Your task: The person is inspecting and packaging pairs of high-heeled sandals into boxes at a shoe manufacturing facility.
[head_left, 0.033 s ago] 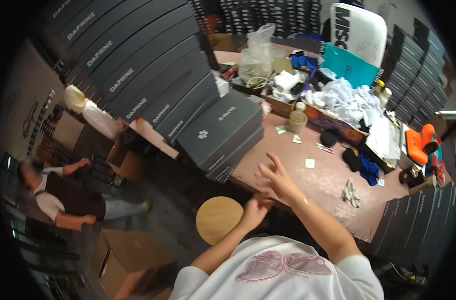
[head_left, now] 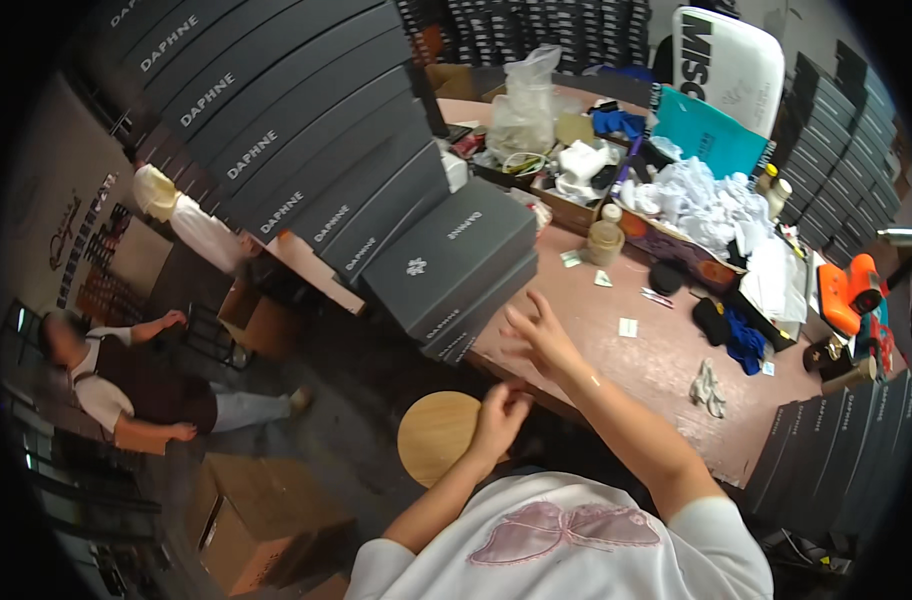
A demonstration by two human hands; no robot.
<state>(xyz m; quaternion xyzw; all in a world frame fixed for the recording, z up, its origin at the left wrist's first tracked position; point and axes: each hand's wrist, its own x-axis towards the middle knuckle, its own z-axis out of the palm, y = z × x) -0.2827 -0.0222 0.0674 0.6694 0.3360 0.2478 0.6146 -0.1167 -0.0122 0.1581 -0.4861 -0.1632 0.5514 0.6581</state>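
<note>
My right hand is raised over the table's near edge with its fingers spread, and nothing shows in it. It is nearest to the dark grey shoe boxes stacked at the table's left corner, and stands a little apart from them. Lower and to the left, my left hand hangs over the gap between the table and a round wooden stool. Its fingers are loosely curled together, and I see nothing held in them.
A tall shoe-box stack rises at the left. On the pink table lie a crumpled pale cloth, a jar, an orange tool and a pile of white paper. Cardboard boxes and a person are at the left.
My right hand has shifted slightly left toward the shoe boxes. My left hand has also moved a little left, and the view has turned slightly.
</note>
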